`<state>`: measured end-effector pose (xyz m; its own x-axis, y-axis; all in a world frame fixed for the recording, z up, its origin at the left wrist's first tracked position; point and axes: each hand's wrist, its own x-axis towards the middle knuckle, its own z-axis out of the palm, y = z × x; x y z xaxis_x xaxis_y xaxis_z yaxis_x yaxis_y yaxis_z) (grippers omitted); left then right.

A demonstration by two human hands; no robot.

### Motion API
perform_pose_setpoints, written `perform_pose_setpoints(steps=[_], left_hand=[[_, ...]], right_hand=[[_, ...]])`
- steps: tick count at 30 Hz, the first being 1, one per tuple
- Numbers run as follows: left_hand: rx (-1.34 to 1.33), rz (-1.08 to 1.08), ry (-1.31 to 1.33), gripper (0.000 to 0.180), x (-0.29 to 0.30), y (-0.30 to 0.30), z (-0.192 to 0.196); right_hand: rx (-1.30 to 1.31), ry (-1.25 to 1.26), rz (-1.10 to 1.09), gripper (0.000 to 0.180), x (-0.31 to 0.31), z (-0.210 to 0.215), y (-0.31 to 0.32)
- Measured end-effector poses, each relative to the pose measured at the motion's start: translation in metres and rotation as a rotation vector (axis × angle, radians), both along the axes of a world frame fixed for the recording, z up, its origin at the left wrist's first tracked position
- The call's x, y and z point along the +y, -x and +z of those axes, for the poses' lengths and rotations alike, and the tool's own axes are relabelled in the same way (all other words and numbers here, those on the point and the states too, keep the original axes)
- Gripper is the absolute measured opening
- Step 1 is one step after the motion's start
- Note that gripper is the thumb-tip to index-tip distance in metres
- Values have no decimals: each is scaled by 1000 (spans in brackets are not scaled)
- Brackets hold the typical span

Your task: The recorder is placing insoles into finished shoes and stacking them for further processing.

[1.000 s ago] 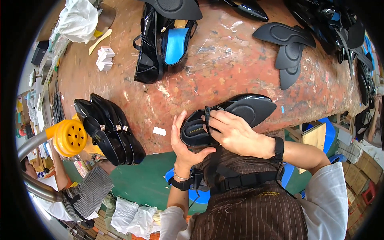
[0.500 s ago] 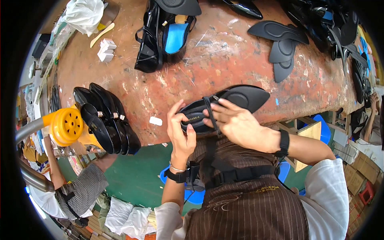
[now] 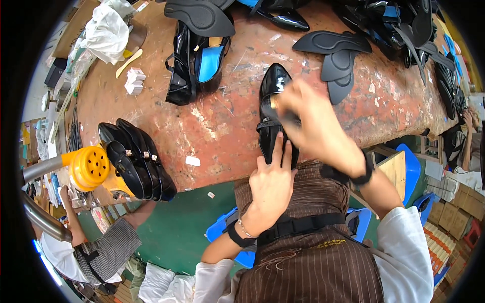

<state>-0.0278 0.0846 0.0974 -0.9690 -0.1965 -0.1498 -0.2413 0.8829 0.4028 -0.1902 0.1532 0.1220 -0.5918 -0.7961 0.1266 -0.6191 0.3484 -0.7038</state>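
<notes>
A glossy black pointed shoe (image 3: 274,80) with a thin strap lies at the table's front edge, its toe away from me. My left hand (image 3: 273,184) holds its heel end, fingers stretched along the back part. Over the shoe's opening is my right hand (image 3: 316,118), smeared by motion. Its fingers are too blurred to show their grip, and they hide much of the shoe's inside. A small gold-coloured spot shows beside its fingertips; I cannot make out what it is. Dark grey foam insoles (image 3: 336,43) lie overlapped beyond my right hand.
Several black shoes (image 3: 139,166) stand packed together at left, beside a yellow perforated head (image 3: 90,167) on a metal arm. Farther back are black shoes with a blue lining (image 3: 209,63), small white boxes (image 3: 135,81) and a white bag (image 3: 106,33). Another person (image 3: 108,247) is at lower left.
The shoe has turned from lying sideways to pointing away from me, and its glossy toe now shows. The left hand has moved right onto the heel end; the right hand has moved up and right.
</notes>
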Motion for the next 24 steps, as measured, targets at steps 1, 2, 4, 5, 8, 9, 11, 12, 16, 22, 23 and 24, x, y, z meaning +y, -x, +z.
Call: perform_pose_setpoints(steps=[1, 2, 4, 5, 8, 9, 11, 12, 16, 22, 23, 24], left_hand=[[-3, -16, 16, 48, 2, 4, 0], [3, -15, 19, 48, 4, 6, -3], [-170, -116, 132, 40, 8, 8, -9], [-117, -95, 125, 37, 8, 8, -6], [-30, -54, 115, 33, 5, 10, -1], [-13, -41, 67, 34, 3, 10, 3], [-32, -48, 71, 36, 0, 8, 1], [-54, -62, 71, 39, -1, 8, 0], [-88, -69, 55, 39, 4, 8, -5], [-71, -70, -29, 32, -1, 2, -11], [7, -42, -1, 33, 0, 2, -13], [1, -32, 2, 33, 1, 1, -13]], right_hand=[[41, -10, 11, 18, 16, 7, -21], [77, -90, 104, 25, 30, 0, -32], [302, -79, 24, 33, 40, -28, -54], [326, -101, 12, 37, 31, -27, -53], [341, -227, 13, 44, -12, -47, -16], [343, -230, 12, 44, -14, -46, -16], [220, -375, 2, 59, -22, -44, -14], [519, -195, -89, 57, -11, -54, -29], [573, -151, -61, 41, -16, -61, -13], [443, -262, 126, 64, 5, -50, -44], [404, -293, 150, 65, 7, -50, -40], [365, -323, 175, 66, 5, -49, -32]])
